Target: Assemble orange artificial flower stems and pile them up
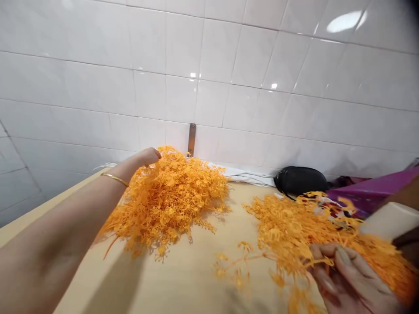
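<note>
A big heap of orange artificial flower sprigs (pixel 176 192) lies on the left part of the table. My left hand (pixel 151 155), with a gold bangle (pixel 114 178) on its wrist, reaches to the heap's far upper edge; its fingers are hidden behind the orange pieces. At the lower right, my right hand (pixel 353 279) pinches an orange sprig (pixel 255 260) between thumb and fingers. Its thin stem and small blossoms stretch leftward over the table, slightly blurred. Behind that hand spreads a second heap of orange sprigs (pixel 284 218).
The wooden table (pixel 186 283) meets a white tiled wall (pixel 209 56). A black case (pixel 300 179) stands against the wall, with something purple (pixel 376 192) to its right. A pale block-like object (pixel 391 220) lies beside the right heap. A brown strip (pixel 191 139) rises behind the left heap.
</note>
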Motion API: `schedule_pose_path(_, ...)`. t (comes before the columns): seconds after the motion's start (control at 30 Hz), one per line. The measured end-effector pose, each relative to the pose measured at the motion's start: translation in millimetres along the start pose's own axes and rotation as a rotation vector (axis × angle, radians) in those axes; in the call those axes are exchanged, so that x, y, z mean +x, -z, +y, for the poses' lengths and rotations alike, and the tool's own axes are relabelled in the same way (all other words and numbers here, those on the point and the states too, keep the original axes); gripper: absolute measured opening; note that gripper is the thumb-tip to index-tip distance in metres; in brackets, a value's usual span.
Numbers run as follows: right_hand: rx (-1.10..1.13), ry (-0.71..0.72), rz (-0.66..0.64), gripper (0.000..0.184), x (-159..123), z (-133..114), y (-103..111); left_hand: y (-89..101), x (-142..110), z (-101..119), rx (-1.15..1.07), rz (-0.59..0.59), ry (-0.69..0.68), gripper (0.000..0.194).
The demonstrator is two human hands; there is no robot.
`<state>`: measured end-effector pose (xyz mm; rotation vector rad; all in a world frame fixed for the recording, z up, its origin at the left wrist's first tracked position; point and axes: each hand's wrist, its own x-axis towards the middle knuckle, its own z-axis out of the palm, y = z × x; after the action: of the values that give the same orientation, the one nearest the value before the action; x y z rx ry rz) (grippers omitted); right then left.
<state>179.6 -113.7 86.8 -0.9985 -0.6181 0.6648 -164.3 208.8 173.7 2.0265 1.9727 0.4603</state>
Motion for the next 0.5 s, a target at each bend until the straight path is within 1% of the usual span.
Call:
schedule_pose_path(0.07,-0.024,0.154,0.009,0.013,-12.2,-11.8,-12.9,15.5,-12.4,-4.4,0.111,0.045,-0.001,0.032)
schedule_pose_path(0.13,-0.121,0.321,0.03,0.011,-21.1,-15.5,-23.1,24.9,-30.1,-8.3,0.315,0.145,-0.056,0.035)
schedule_pose_path(0.2,-0.315,0.453,0.041,0.012,-27.0,-7.0,-28.5,25.9,-55.0,-9.1,0.422,0.201,-0.114,0.038)
schedule_pose_path(0.23,-0.438,0.501,0.002,0.013,-29.1,1.9,-29.2,23.3,-70.5,-7.8,0.424,0.198,-0.148,0.039)
schedule_pose_path(0.27,-0.569,0.537,-0.078,0.013,-31.1,13.0,-28.9,18.8,-88.1,-5.2,0.409,0.181,-0.196,0.04)
schedule_pose_path(0.3,-0.696,0.56,-0.214,0.015,-33.3,25.4,-27.7,12.9,-107.5,-1.4,0.386,0.151,-0.25,0.04)
schedule_pose_path(0.33,-0.824,0.572,-0.385,0.018,-36.1,37.6,-26.0,6.0,-128.6,3.2,0.361,0.12,-0.279,0.041)
schedule_pose_path(0.4,-1.047,0.59,-0.617,0.026,-44.0,56.1,-21.8,-9.3,-174.4,12.1,0.287,0.06,-0.364,0.043)
schedule_pose_path(0.43,-1.12,0.595,-0.679,0.029,-49.1,60.2,-19.5,-17.1,-198.3,14.6,0.232,0.021,-0.422,0.042)
schedule_pose_path(0.47,-1.152,0.598,-0.7,0.029,-54.9,59.9,-16.7,-25.0,-222.4,14.4,0.176,-0.005,-0.471,0.041)
schedule_pose_path(0.5,-1.137,0.598,-0.704,0.027,-61.1,55.3,-13.3,-33.0,-246.1,10.6,0.129,0.003,-0.465,0.041)
